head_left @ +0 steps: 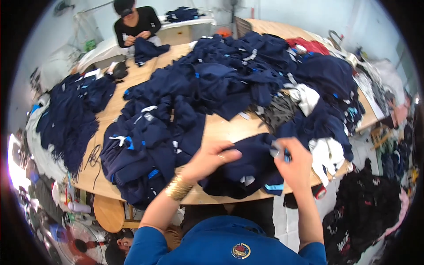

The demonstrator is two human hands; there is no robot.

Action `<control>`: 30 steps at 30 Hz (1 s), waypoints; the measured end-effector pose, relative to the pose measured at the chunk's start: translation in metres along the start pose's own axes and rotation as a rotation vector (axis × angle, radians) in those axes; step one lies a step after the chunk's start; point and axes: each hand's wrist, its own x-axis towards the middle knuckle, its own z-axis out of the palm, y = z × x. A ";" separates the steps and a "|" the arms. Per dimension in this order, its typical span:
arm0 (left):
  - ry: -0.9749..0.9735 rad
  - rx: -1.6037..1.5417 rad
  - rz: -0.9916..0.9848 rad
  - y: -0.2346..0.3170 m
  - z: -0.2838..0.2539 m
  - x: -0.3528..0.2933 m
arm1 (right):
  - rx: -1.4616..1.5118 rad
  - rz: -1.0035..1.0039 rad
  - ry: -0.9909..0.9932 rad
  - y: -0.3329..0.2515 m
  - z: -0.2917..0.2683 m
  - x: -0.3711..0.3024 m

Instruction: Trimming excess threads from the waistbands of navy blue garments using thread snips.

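holding apart two digits of one left hand (211, 160) over one navy garment (245, 170), by the near table edge (197, 197); gripping one small shiny item (275, 152) in one right hand (297, 160). to the right, two white cloths (327, 154); farther, one co-worker (140, 24).

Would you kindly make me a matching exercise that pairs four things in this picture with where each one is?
Things
1. Gold bracelet
2. Round wooden stool
3. Navy garment
4. Red cloth

Places
A. Between the left hand and the right hand
B. At the far side of the table, right of the middle
C. Around the left wrist
D. Below the table's near left edge

Right pairs: 1-C, 2-D, 3-A, 4-B
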 end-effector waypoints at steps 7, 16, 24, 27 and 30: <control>0.091 -0.257 0.027 0.023 -0.031 -0.008 | -0.003 0.307 -0.141 0.059 -0.031 0.009; 0.172 -0.462 -0.037 0.017 -0.031 -0.007 | 0.490 0.509 -0.263 0.065 -0.065 0.011; 0.311 -0.629 -0.006 0.009 -0.052 -0.020 | -0.355 0.440 -0.036 0.104 -0.061 -0.004; 0.034 0.490 -0.154 -0.029 -0.053 0.000 | -0.195 0.398 -0.089 0.095 -0.047 -0.003; -0.109 0.624 0.319 -0.008 0.015 0.010 | -0.156 0.152 -0.148 0.033 -0.022 0.010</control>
